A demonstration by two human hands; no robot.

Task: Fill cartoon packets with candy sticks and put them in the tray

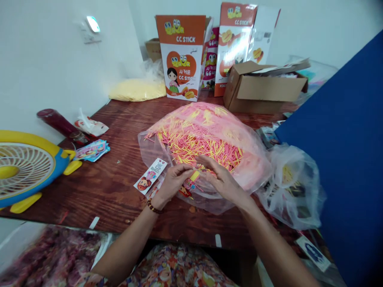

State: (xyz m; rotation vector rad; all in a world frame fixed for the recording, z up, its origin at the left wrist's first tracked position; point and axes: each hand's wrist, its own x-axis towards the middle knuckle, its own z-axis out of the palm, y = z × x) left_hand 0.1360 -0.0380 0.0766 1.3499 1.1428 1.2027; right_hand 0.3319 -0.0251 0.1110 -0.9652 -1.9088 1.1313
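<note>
A large clear bag (254,155) full of thin pink and yellow sticks (203,147) lies open on the dark wooden table. At its near edge, my left hand (176,179) has thumb and fingers closed on a small printed packet (190,184) with a yellow patch. Just right of the packet is my right hand (220,179), fingers bent and spread a little, with a few sticks near its fingertips; whether it grips them is unclear. A white printed card (150,176) with a cartoon girl lies left of my left hand.
A yellow-blue fan (26,171), a stack of cards (93,150) and a dark red bottle (58,122) are at left. Boxes (181,59) and an open carton (266,93) stand behind. At right are a plastic bag (295,187) and a blue panel (338,131).
</note>
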